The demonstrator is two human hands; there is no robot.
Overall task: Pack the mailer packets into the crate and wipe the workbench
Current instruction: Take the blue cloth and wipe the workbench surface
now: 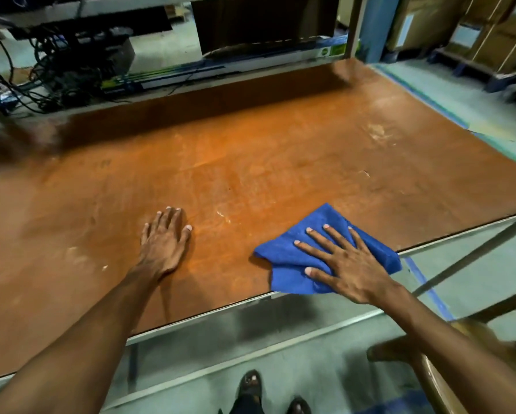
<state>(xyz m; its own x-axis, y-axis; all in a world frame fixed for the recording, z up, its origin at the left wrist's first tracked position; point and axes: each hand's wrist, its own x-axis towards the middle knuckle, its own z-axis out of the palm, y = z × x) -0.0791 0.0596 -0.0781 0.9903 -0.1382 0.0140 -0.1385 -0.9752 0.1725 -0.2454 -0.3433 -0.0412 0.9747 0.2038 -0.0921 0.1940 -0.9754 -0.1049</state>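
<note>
We find the blue cloth (280, 255) low and right of centre in the frame, lying crumpled on the workbench (250, 162) right at its near edge, with one corner hanging slightly past the metal rim. The right hand (352, 264) lies flat on top of it, its fingers (337, 236) straight and spread wide, thumb out to the side, pressing the cloth onto the wood rather than clutching it. To the left of the cloth and well apart from it, just left of centre, the left hand (162, 240) rests palm down on the bare board, fingers straight and close together, holding nothing. Both bare forearms reach in from the bottom edge. The worktop is a broad orange-brown wooden sheet with pale scuffs and scratches, darker in the shadow along its far side. Beyond it, at the upper left, we see a tangle of dark cables (56, 64); at the top centre a dark brown board (265, 22) stands above a long printed box (221, 67). At the upper right, cardboard cartons (489, 31) sit on a blue pallet (474, 70). Blue tape (427, 288) runs along the green floor at the right, part of a wooden chair (415, 354) shows at the lower right, and sandalled feet (250, 383) appear at the bottom edge.
</note>
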